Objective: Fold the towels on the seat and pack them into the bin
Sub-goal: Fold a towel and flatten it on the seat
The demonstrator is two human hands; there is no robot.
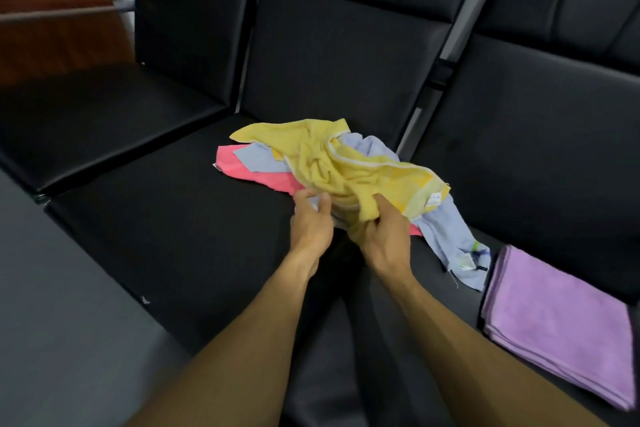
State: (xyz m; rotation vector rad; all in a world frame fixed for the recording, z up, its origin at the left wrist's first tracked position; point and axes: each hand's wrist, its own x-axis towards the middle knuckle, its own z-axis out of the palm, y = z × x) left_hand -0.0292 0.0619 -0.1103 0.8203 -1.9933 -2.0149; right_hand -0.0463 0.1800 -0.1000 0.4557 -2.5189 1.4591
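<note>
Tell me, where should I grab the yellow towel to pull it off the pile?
Probably by the white-trimmed edge of the yellow towel, coming from the near right side. That hem lies on top, free of the blue towel and pink towel, so it should lift cleanly.

Pink towel [256, 172] and blue towel [446, 229] sit mostly buried under the yellow towel [349, 163]. Your left hand [311, 227] fingertips vanish into the pile. Purple towel [557, 326] is clipped by the right edge.

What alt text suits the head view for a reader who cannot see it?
Two bare hands, left hand and right hand, grip a crumpled yellow terry towel atop pink and pale blue cloths on a black padded seat; a folded lilac towel lies right.
</note>
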